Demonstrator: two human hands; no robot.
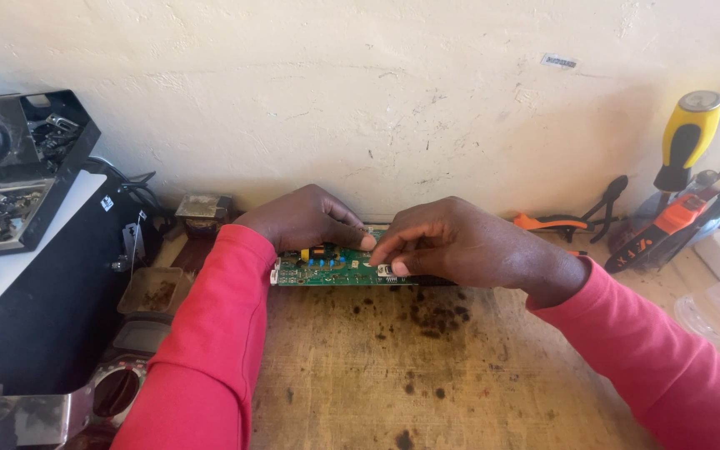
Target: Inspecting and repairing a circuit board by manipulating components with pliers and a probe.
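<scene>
Board count: one green circuit board (pixel 335 271), lying flat at the back edge of the tabletop (pixel 427 375), close against the wall (pixel 377 100).
Board look: long and narrow, green, with small blue and yellow parts on top, a white fitting at its left end and another small white part near the middle; my hands hide its right end.
My left hand (pixel 306 218): it rests on the board's back edge from above, my fingers curled over it and my thumb tip pressed to the top surface; a light hold, not a fist.
My right hand (pixel 460 246): my fingers are drawn together at the tips, pinching at the small white part on the board; I cannot tell whether anything is lifted between them.
Sleeves: two, both red.
Right back corner: one yellow-handled screwdriver (pixel 687 137) standing among other tools, and one pair of orange-handled pliers (pixel 556 223) lying by the wall.
Left edge: one black tray (pixel 14 171) with small metal parts, and one round dial (pixel 118 390) near the front.
Tabletop surface: worn wood with dark stains.
</scene>
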